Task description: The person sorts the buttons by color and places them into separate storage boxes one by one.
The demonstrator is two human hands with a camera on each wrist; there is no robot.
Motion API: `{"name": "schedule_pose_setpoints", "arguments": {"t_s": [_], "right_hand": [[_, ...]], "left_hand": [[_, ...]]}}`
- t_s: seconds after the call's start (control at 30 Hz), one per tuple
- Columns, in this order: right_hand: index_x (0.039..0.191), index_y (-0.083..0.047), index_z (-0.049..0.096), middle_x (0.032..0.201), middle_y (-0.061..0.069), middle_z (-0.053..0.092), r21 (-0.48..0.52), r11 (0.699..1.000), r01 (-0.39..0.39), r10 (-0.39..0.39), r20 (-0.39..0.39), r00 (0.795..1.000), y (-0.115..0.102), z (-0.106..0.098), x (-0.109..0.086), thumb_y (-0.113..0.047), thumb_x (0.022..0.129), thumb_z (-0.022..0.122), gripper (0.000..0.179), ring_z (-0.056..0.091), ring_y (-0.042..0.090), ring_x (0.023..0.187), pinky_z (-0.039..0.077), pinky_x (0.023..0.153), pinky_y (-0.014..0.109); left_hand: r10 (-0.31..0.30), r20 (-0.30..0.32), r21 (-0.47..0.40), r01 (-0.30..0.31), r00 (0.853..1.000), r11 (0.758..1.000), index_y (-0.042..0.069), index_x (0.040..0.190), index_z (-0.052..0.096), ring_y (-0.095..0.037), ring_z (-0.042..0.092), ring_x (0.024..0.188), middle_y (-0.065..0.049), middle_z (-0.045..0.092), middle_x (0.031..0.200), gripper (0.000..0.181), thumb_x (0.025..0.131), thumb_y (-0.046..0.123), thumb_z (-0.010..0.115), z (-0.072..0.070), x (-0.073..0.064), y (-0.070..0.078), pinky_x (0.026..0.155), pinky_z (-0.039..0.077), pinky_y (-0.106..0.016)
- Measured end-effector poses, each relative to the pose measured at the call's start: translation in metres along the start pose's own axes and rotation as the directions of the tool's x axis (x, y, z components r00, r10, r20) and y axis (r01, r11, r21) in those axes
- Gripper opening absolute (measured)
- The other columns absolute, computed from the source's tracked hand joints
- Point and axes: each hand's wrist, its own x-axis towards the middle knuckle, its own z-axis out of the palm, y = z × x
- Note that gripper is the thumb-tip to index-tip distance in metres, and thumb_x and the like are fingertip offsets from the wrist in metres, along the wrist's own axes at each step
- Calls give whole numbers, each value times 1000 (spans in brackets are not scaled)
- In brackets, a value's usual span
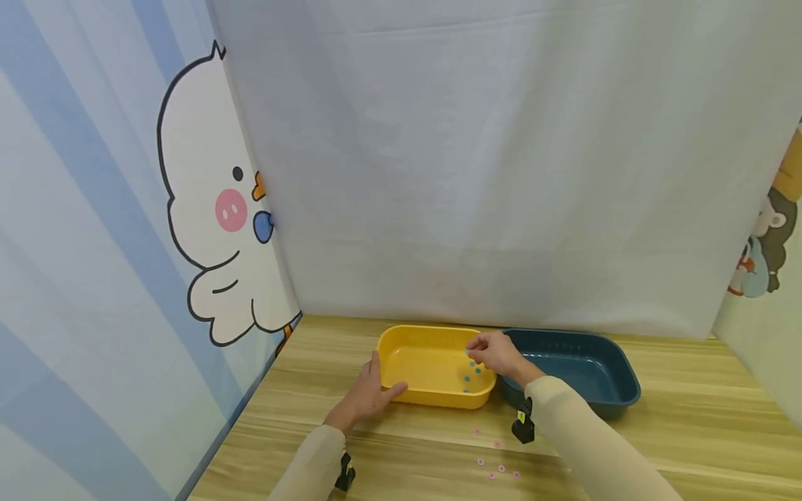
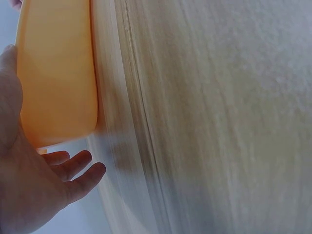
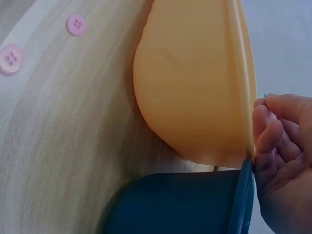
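Note:
My left hand (image 1: 365, 396) rests at the left front corner of a yellow plastic basin (image 1: 413, 400), thumb along the near rim and fingers spread by the left end. In the left wrist view those fingers look relaxed beside the basin wall (image 2: 58, 73). Over the basin's right end, my right hand (image 1: 498, 353) pinches a small blue button (image 3: 265, 94) between thumb and fingertips; only its edge shows. Several blue buttons (image 1: 466, 379) lie on the basin floor below that hand. Several pink buttons (image 1: 501, 469) are scattered on the table in front.
A dark blue basin (image 1: 601, 372) stands right beside the yellow one, partly behind my right forearm. Both sit on a wood-grain table (image 1: 689, 390). A pale curtain (image 1: 438, 174) hangs close behind them. Printed fabric (image 1: 125, 278) borders the left side.

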Motion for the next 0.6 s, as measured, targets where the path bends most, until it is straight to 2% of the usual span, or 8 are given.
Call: {"name": "schedule_pose_setpoints", "arguments": {"t_s": [0.17,0.33,0.6], "right_hand": [[101,-2,68,85,4,64,-56,998,22,-23,-10,1000,1,1,1,-11,91,63,15,63,26,80,52,65,34],[105,-1,68,87,2,66,-82,996,24,-26,-15,1000,2,2,2,-12,91,63,19,63,22,78,52,66,32],[113,3,65,94,6,67,-15,1000,-1,1,-8,1000,1,0,1,-9,91,62,25,63,29,84,54,69,36]], "left_hand": [[4,-2,8,-4,1000,1000,-8,147,0,-45,26,134,-34,17,147,99,91,51,55,1,0,0,107,25,-52],[9,0,8,-9,1000,1000,-9,147,0,-45,26,133,-34,17,147,100,91,52,55,1,0,0,106,26,-52],[9,5,-9,-9,1000,1000,-9,147,-1,-45,25,134,-34,16,147,100,91,52,55,-1,-1,0,107,25,-53]]}}
